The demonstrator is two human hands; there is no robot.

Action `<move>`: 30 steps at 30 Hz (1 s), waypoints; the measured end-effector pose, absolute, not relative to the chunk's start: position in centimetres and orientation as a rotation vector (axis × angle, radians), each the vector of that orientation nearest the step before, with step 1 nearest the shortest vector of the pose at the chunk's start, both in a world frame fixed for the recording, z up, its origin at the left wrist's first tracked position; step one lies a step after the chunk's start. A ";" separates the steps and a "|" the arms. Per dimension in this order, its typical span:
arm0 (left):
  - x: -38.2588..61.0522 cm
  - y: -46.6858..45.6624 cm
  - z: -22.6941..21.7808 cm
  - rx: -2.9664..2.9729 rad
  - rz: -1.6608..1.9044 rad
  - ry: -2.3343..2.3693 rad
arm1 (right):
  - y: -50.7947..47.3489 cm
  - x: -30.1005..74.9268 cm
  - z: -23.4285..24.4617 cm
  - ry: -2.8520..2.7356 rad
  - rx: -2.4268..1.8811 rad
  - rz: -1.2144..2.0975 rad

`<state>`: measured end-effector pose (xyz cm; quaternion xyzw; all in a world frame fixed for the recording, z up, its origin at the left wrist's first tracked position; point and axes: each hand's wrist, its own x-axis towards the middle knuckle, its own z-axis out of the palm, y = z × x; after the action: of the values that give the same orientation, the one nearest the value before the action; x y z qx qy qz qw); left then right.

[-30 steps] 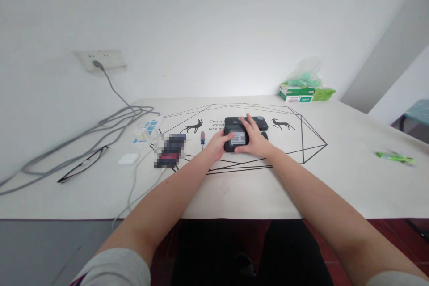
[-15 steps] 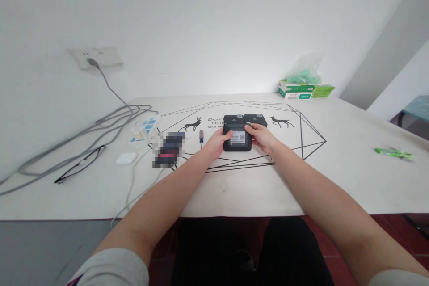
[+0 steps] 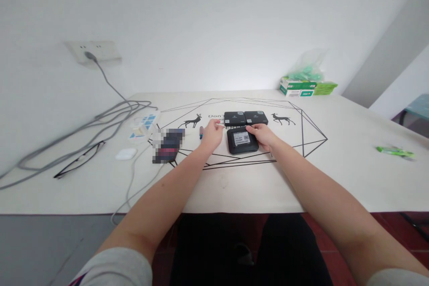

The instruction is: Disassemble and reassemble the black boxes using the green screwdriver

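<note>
A flat black square device [image 3: 243, 140] with a white label on its upper face is gripped at its right edge by my right hand [image 3: 263, 136], thumb on top. To its left, my left hand [image 3: 212, 135] is off the device, fingers loosely bent and slightly apart, with nothing visible in them. Just behind the device, two black boxes [image 3: 234, 118] [image 3: 256, 117] sit side by side on the mat. A screwdriver [image 3: 201, 132] lies beside my left hand, which partly covers it.
A pixelated phone [image 3: 168, 146], a white case [image 3: 126, 154], eyeglasses [image 3: 80, 159], a power strip [image 3: 144, 125] and grey cables [image 3: 110, 114] occupy the left side. Green-and-white boxes [image 3: 297, 86] stand at the back right. A green packet [image 3: 394, 152] lies far right.
My left hand has let go of the device and moved slightly left, over part of the screwdriver. The device has turned a little and shifted right and nearer, uncovering the two black boxes.
</note>
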<state>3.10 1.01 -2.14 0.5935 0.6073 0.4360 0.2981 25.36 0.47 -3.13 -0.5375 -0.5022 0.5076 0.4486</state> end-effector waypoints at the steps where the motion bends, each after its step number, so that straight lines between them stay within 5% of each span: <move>1: 2.0 1.2 -1.7 1.637 1.166 1.683 | 0.4 25.3 -3.2 -1.282 -1.372 1.217; 12: -1.6 1.8 -2.0 2.229 0.608 1.882 | 0.3 25.1 -2.7 -1.755 -1.750 0.556; 30: 0.0 1.0 -1.6 2.321 0.534 1.720 | -0.2 24.6 -2.4 -1.934 -1.814 0.409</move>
<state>0.00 0.99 -1.64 0.7859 0.5825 0.1809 0.1015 24.63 -0.19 -2.37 -0.6583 -0.7020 0.1486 0.2274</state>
